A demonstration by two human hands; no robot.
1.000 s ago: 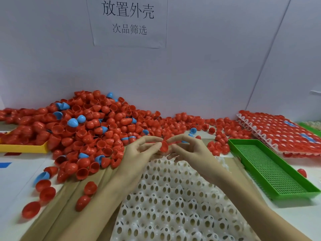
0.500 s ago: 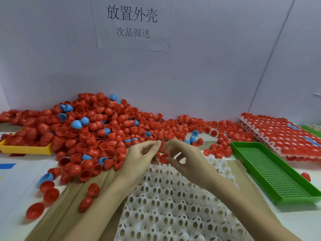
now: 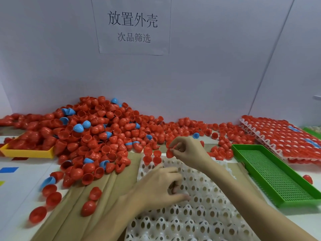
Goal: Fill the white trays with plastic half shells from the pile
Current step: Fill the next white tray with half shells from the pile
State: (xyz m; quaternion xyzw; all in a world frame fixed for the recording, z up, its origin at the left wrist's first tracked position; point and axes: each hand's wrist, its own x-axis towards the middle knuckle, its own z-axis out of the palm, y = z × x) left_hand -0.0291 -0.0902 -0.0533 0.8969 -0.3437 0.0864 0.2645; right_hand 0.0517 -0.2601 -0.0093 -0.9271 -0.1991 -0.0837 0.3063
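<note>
The right hand [image 3: 188, 152] is pinching a red shell [image 3: 169, 153] over the white tray's [image 3: 199, 220] far edge to seat it; the left hand [image 3: 161, 186], loosely curled and holding nothing, is steadying the tray.

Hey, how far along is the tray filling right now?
Done: the filled tray at far right, plus a few red shells seated in the white tray. In hand: the right hand pinches a red shell; the left hand rests on the tray. Left: most sockets, big pile.

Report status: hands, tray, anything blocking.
Right hand pinches a red half shell above the white tray. Left hand rests on the tray, fingers curled. A few shells seated at the far edge. Nothing blocking.
</note>
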